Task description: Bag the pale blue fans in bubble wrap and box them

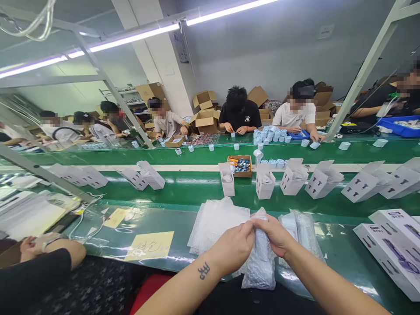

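Pinching the top of a bubble-wrapped packet, the left hand and the right hand are meeting at its 12 o'clock end. The left is curling its fingers tightly on the film; the right is gripping from 1 o'clock, thumb and fingers closing on the wrap. The packet is lying lengthwise before the person, its lower end pointing to 6 o'clock, near the dark clothing. The film is obscuring what is inside.

Taking the packet as the clock's centre, loose bubble-wrap sheets are lying at 10 o'clock, other wrapped packets at 2, and white printed boxes at 3. An open carton is standing at 12 on a green surface.

Several things are looking risky. Opposed pulling by the two pinches could be splitting the thin film or baring the top. Loosening both grips together could be letting the slick packet slide towards 6 o'clock, off the near edge. A straying left forearm could be dragging the sheets askew, and a swinging right wrist could be nudging the packets at 2.
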A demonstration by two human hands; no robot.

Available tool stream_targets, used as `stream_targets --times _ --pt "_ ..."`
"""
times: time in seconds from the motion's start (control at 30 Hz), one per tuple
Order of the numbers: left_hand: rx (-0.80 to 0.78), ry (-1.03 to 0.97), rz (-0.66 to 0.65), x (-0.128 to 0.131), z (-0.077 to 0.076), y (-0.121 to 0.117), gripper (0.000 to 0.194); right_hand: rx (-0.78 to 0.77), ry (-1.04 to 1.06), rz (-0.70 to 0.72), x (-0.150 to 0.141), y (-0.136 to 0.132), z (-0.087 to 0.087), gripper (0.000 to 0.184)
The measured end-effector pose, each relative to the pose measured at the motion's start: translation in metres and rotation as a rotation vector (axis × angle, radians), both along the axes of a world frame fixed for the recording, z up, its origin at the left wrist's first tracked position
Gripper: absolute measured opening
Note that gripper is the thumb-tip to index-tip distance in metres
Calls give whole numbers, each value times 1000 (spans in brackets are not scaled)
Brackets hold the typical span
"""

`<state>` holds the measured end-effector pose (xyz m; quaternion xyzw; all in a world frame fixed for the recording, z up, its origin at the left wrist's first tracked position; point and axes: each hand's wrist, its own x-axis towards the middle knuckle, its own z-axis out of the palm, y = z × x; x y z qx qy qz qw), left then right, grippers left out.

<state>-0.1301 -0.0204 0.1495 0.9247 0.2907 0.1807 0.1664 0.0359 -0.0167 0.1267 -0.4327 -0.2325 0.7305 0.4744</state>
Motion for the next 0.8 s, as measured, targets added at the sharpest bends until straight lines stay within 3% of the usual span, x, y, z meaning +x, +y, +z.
stream_targets --times 0.1,0.23,0.3,0.37,0.5,0.53,0.6,0.7,0.8 --pt "-341 -314 101 6 -3 1 25 -28 -62 -121 -1 3 -4 34" --pt "-837 -720 519 17 -23 6 31 84 -274 -201 -1 5 -7 30" --pt "-969 -729 502 22 -32 8 33 143 -371 -217 -3 5 -7 27" --pt "-934 -682 460 25 -37 9 26 180 -423 -247 -7 3 -7 25" --pt "-470 -557 550 29 -35 9 16 227 -410 -274 -15 -2 -8 38" --pt "-416 -548 576 30 -33 9 18 235 -388 -254 -15 -3 -8 43" --pt "-492 -568 598 33 -29 7 21 250 -387 -216 -13 -4 -9 50" --pt "-756 -652 545 38 -21 0 31 314 -565 -264 -5 -3 -11 52" --pt "-885 -757 393 43 -13 -10 62 341 -582 -211 -3 -7 -12 55"
